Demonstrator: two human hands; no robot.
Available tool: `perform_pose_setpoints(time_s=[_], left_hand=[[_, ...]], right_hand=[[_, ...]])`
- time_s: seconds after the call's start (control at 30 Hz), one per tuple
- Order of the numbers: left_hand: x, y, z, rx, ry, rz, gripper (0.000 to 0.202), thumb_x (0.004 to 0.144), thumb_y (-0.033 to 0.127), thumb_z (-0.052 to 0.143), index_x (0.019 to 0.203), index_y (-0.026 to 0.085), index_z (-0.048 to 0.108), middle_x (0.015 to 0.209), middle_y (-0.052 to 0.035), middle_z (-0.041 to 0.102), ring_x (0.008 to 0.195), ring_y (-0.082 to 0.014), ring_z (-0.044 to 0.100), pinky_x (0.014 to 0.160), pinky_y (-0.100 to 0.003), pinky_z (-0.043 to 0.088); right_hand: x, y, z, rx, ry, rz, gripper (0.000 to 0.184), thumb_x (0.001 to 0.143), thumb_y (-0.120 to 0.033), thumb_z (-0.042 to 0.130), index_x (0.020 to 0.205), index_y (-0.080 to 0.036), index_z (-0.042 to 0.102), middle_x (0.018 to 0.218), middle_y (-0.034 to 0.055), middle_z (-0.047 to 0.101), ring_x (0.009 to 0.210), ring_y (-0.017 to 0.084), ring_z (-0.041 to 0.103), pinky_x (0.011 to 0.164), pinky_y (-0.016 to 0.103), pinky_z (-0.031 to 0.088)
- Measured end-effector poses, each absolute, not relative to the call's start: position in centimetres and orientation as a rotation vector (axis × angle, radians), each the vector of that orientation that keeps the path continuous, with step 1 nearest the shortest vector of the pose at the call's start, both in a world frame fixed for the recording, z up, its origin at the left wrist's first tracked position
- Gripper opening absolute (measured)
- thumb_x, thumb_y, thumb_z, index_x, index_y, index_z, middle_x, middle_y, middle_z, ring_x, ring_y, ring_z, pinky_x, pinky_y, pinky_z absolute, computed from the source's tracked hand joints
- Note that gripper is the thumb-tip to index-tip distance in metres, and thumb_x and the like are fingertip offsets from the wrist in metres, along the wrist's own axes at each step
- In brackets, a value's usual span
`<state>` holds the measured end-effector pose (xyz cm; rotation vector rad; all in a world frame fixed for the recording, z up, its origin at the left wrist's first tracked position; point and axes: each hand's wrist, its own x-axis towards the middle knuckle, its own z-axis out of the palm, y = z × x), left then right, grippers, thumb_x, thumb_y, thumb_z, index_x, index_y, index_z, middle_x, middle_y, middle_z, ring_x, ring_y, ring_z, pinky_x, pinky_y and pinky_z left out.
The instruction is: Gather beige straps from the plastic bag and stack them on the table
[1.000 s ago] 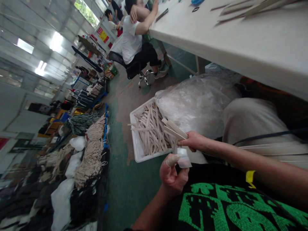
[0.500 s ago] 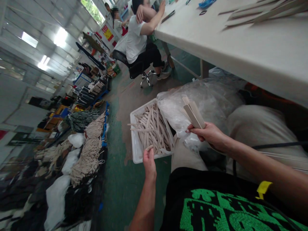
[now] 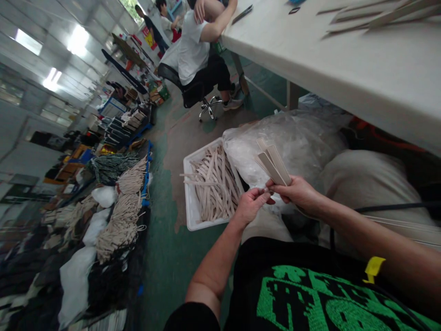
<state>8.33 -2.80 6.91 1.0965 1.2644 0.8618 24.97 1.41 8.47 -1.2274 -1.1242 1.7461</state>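
My right hand (image 3: 299, 194) is closed round a fanned bunch of flat beige strips (image 3: 274, 165), which stick up and to the left from the fist. Against its fingertips, my left hand (image 3: 253, 205) is pinched; whatever lies between its fingers is too small to make out. Just left of both hands stands a white plastic bin (image 3: 189, 202) on the floor. Many long beige strips (image 3: 215, 184) lie tangled in it, a few poking over its left rim.
A large clear plastic bag (image 3: 310, 126) bulges behind my hands. Above right runs a long pale table (image 3: 330, 59) with more strips (image 3: 382, 20) on it. Bundled cords and sacks (image 3: 120, 225) line the left floor. A person in a white shirt (image 3: 193, 48) sits on a wheeled chair.
My left hand has moved from the bin's front edge up and right to meet my right hand. The right hand keeps its grip on the strips. The view has shifted slightly.
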Motion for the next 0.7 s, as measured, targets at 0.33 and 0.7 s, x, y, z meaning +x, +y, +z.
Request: perform_pose_setpoints(time_s=[0.33, 0.7], left_hand=[[7.7, -5.5, 6.6, 0.672, 1.169, 0.856, 0.062, 0.064, 0.07, 0.079, 0.085, 0.013, 0.065, 0.057, 0.0017, 0.061, 0.046, -0.0081, 0.049, 0.049, -0.023, 0.036], [6.2, -10.5, 6.7, 0.514, 1.095, 0.614, 0.057, 0.044, 0.044, 0.097, 0.079, 0.013, 0.064, 0.063, 0.0036, 0.06, 0.049, -0.0051, 0.048, 0.051, -0.021, 0.036]], right_hand=[[25.1, 2.0, 8.6, -1.289, -1.077, 1.615, 0.028, 0.063, -0.041, 0.076, 0.08, -0.019, 0.072, 0.077, 0.0052, 0.073, 0.045, 0.008, 0.04, 0.039, 0.023, 0.032], [25.5, 2.7, 8.5, -1.354, -0.988, 1.497, 0.021, 0.065, -0.035, 0.078, 0.078, -0.02, 0.069, 0.084, 0.0063, 0.074, 0.044, 0.007, 0.041, 0.037, 0.023, 0.032]])
